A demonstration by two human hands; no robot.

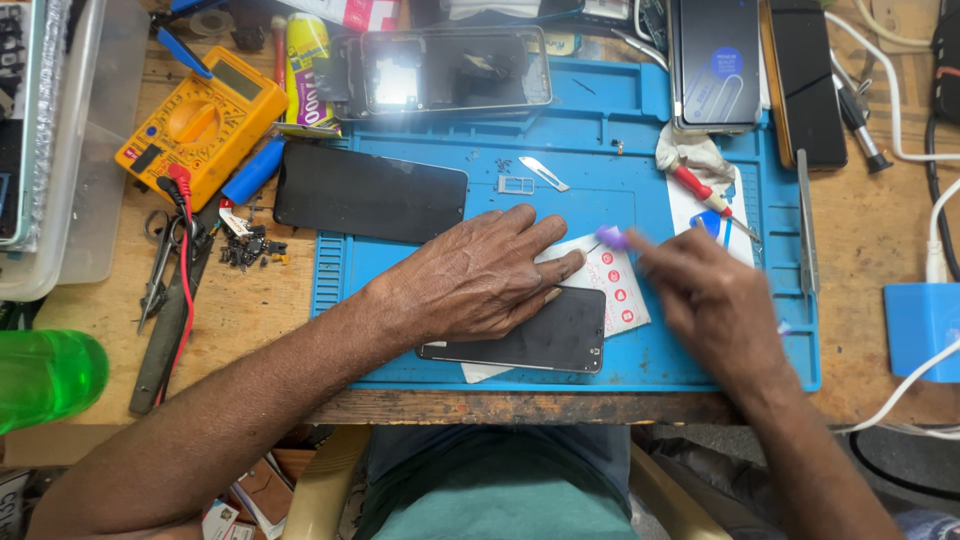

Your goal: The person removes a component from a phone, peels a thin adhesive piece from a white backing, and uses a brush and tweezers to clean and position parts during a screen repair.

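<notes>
Looking down, I see a worn wooden tabletop (250, 330) with a blue work mat (620, 140) covering its middle. My left hand (480, 275) lies flat, fingers spread, pressing a dark phone (545, 335) near the mat's front edge. My right hand (715, 295), blurred, pinches a purple-tipped tool (610, 237) over a white sticker sheet (615, 285) with red dots. A yellow multimeter (200, 125) sits toward the far left corner, beside a yellow tube (308, 55).
</notes>
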